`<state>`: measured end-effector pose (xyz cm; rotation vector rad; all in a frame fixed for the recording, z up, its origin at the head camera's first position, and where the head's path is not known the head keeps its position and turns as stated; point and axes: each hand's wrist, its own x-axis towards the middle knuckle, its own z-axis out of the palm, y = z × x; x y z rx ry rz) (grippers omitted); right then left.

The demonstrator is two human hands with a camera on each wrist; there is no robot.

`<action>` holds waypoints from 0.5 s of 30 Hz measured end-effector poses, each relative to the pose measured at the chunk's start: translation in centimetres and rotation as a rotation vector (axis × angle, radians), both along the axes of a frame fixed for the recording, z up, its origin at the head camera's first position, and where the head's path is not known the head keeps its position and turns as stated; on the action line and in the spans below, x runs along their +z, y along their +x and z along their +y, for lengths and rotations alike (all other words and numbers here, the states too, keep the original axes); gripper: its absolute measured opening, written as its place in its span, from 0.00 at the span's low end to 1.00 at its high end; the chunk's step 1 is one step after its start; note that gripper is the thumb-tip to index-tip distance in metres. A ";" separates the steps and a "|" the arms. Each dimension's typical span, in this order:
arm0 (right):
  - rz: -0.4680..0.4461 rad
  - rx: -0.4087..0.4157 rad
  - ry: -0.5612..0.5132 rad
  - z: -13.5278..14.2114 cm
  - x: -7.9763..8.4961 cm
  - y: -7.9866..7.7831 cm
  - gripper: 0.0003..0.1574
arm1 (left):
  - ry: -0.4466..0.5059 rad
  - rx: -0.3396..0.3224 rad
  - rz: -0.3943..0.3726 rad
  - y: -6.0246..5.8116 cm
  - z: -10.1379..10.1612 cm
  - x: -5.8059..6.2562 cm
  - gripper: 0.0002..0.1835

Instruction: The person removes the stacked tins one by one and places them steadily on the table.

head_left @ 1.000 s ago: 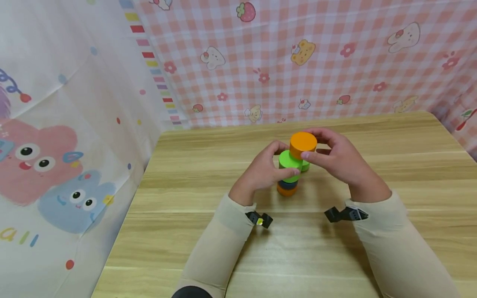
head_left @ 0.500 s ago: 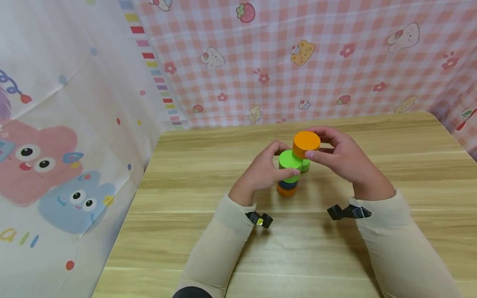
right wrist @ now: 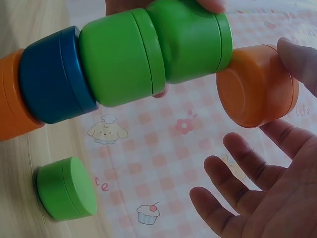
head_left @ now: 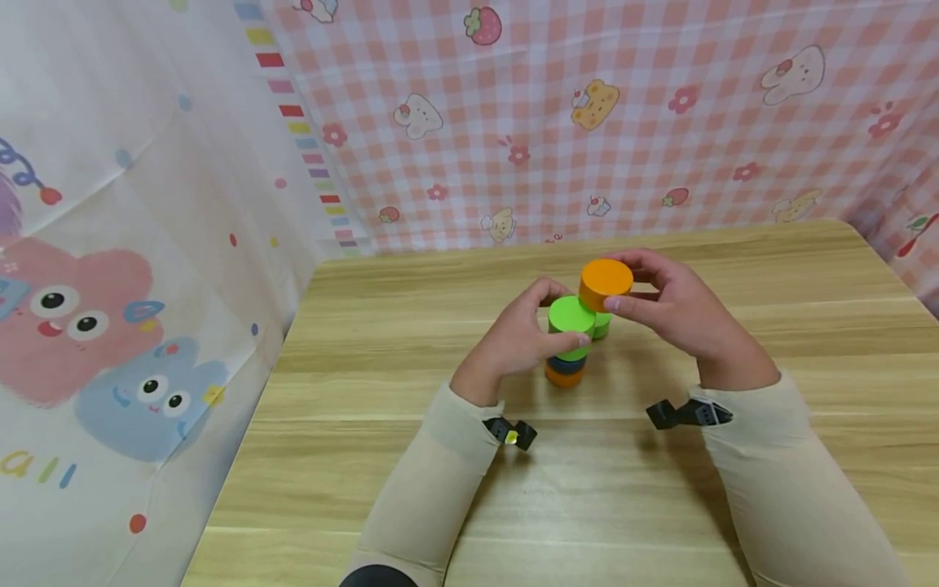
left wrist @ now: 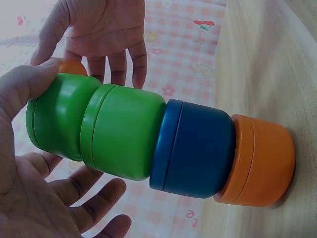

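Orange tub (head_left: 606,285), right of the frame's centre, is pinched by the right hand (head_left: 675,308); the left hand (head_left: 516,334) pinches the top green tub (left wrist: 62,111) of the stack (left wrist: 153,131); whether these tubs touch is hard to tell; light, level handling should prevent toppling.

L hand (head_left: 517,334) & R hand (head_left: 682,314) bare; L sleeve (head_left: 421,481) & R sleeve (head_left: 785,481) both long, plain lt. beige, fairly smooth fabric w/ a few creases, esp. nr. wrists. L wrist unit (head_left: 501,427) small, blk., angular, w/ blocky end & tiny yellow spot (head_left: 511,438). R wrist unit (head_left: 685,414) similar, blk., w/ thin pale edging. Blk. rounded shape (head_left: 378,577) over L sleeve, mostly cut off, can't ID.
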<state>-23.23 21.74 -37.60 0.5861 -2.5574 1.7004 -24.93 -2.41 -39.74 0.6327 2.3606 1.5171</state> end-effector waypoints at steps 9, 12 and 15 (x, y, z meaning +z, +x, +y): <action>-0.016 -0.044 0.033 0.9 -0.2 -0.4 0.32 | 0.018 -0.009 0.019 -0.1 -0.1 -0.1 0.23; -0.030 -0.065 0.034 1.1 -0.2 -0.5 0.32 | 0.021 -0.010 0.021 -0.1 0.0 -0.2 0.23; -0.045 -0.083 0.033 1.2 -0.3 -0.6 0.32 | 0.018 -0.008 0.023 -0.1 0.0 -0.2 0.23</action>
